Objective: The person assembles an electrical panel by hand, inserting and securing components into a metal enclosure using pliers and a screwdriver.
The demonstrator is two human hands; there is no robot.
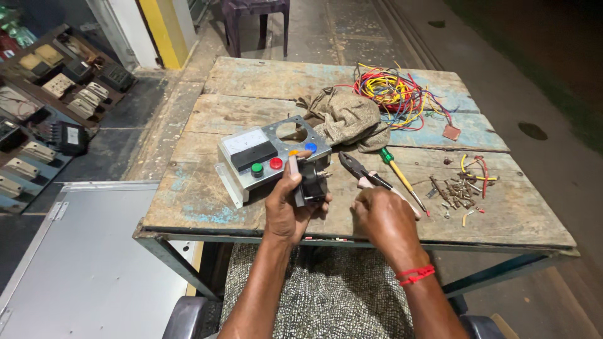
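- Left hand (286,210) is closed around a small black switch-like part (312,182), held upright just above the table's near edge, with the thumb on its pale left side.
- Right hand (384,216) is closed on the handles of the pliers (359,169); the palm faces down and the knuckles face the camera.
- A red thread band (415,274) is worn on the right wrist.
- The long axis of the pliers runs from the right hand up and to the left, with the nose aimed past the top of the black part. The nose tip sits near the part's upper right corner and is not touching it, as far as can be told.
- The black part lies just left of the right hand, so both hands are close together, and the left one carries the part.
- Directly behind the left hand sits the grey metal panel box (273,157), with a white meter face, a round cut-out and green, red, orange and blue buttons. Whether the part touches it cannot be told.
- A green-handled screwdriver (397,174) lies just right of the pliers, roughly parallel to them.
- Further right, a scatter of small rusty screws and wire offcuts (461,188) is seen.
- Further back, a crumpled cloth (348,119) and a tangle of coloured wires (392,93) rest on the worn wooden table (207,207).
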